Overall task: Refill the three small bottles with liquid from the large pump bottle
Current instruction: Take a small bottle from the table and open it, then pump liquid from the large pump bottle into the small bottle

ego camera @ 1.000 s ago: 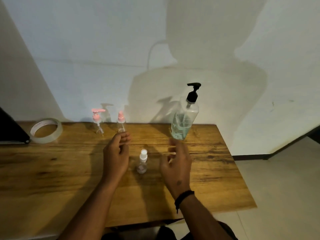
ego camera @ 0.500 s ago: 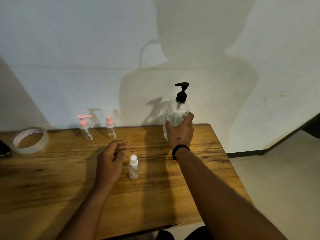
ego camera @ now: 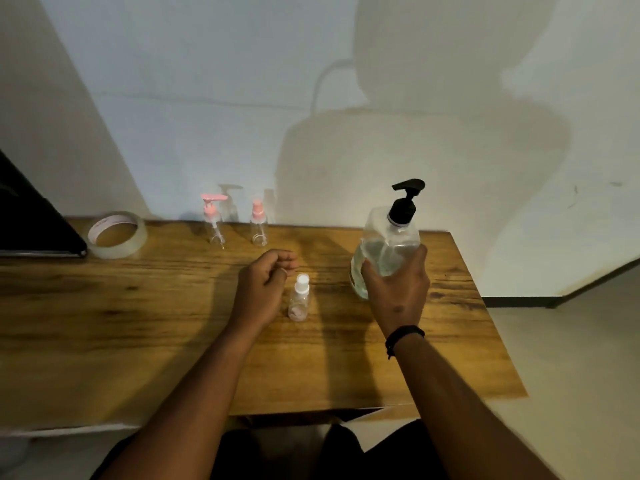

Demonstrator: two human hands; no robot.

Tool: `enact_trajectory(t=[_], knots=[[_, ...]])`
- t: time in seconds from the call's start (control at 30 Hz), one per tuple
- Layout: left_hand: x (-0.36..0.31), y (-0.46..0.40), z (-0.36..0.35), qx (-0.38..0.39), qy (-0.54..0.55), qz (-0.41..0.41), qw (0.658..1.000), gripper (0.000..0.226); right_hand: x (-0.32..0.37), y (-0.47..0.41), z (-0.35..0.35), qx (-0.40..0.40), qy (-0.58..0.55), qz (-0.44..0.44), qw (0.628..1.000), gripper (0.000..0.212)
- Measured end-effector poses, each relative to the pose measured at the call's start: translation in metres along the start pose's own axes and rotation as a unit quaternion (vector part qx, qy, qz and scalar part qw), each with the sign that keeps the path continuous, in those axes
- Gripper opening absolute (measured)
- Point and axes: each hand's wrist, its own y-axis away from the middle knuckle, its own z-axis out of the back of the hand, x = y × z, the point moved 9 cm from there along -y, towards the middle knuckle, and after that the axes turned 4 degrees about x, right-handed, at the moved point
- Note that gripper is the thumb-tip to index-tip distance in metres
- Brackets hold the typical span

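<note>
Three small bottles, all capped: white-cap bottle (ego camera: 299, 299) mid-table (ego camera: 138, 323), pink pump bottle (ego camera: 213, 221) and pink spray bottle (ego camera: 259, 223) side by side at the back edge. Right hand (ego camera: 394, 292) is wrapped around the lower body of the pump bottle (ego camera: 386, 251), which is tilted left, about half full. Left hand (ego camera: 265, 289) is loosely curled, holding nothing, just left of the white-cap bottle. Can't tell if the big bottle's base touches the table. My read: set it upright beside the white-cap bottle, uncap that one with the left hand, hold it steady, nozzle over the mouth, pump slowly. Narrow neck, likely drips.
</note>
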Motion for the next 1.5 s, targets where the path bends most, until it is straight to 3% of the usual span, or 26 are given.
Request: enact_trajectory(t=[0.3,0.47,0.5,0.57,0.63,0.7,0.77,0.9,1.03,1.17,1.23,1.4,1.5], knots=[[-0.005,0.004,0.001,0.024,0.009,-0.005,1.0,0.037,-0.01,0.045,0.019,0.003,0.011,0.003,1.0,0.067],[-0.013,0.008,0.001,0.074,0.081,0.008,0.994,0.024,0.002,0.067,0.021,0.017,-0.021,-0.03,0.999,0.129],[-0.016,0.01,0.002,0.091,0.099,0.006,0.991,0.027,0.007,0.081,0.027,-0.011,-0.023,-0.023,0.999,0.125],[-0.023,0.014,0.008,0.12,0.121,0.005,0.985,0.047,0.017,0.116,0.034,-0.049,-0.047,0.016,0.998,0.095],[-0.027,0.019,0.013,0.146,0.103,-0.005,0.984,0.061,0.022,0.137,0.018,0.011,-0.07,0.063,0.995,0.052],[-0.027,0.023,0.012,0.166,0.061,-0.009,0.984,0.065,0.02,0.137,-0.018,0.12,-0.036,0.084,0.989,0.032],[-0.025,0.025,0.009,0.174,0.033,-0.011,0.984,0.062,0.012,0.127,-0.05,0.19,0.027,0.1,0.976,0.04],[-0.023,0.023,0.006,0.158,0.007,-0.015,0.987,0.053,0.005,0.103,-0.085,0.221,0.048,0.096,0.969,0.058],[-0.024,0.019,0.002,0.13,-0.034,-0.016,0.991,0.042,0.009,0.091,-0.096,0.214,0.036,0.118,0.969,0.046],[-0.037,0.015,0.013,0.049,0.016,-0.029,0.998,0.035,0.017,0.079,-0.098,0.24,-0.086,0.1,0.962,0.045],[-0.042,0.013,0.02,0.026,0.069,-0.029,0.997,0.033,0.022,0.076,-0.1,0.285,-0.187,0.064,0.938,0.041],[-0.047,0.012,0.006,0.095,0.156,-0.012,0.983,0.038,0.026,0.081,-0.109,0.406,-0.329,-0.021,0.852,0.031],[-0.049,0.014,0.002,0.12,0.155,0.001,0.981,0.033,0.028,0.082,-0.109,0.424,-0.328,-0.01,0.844,0.028]])
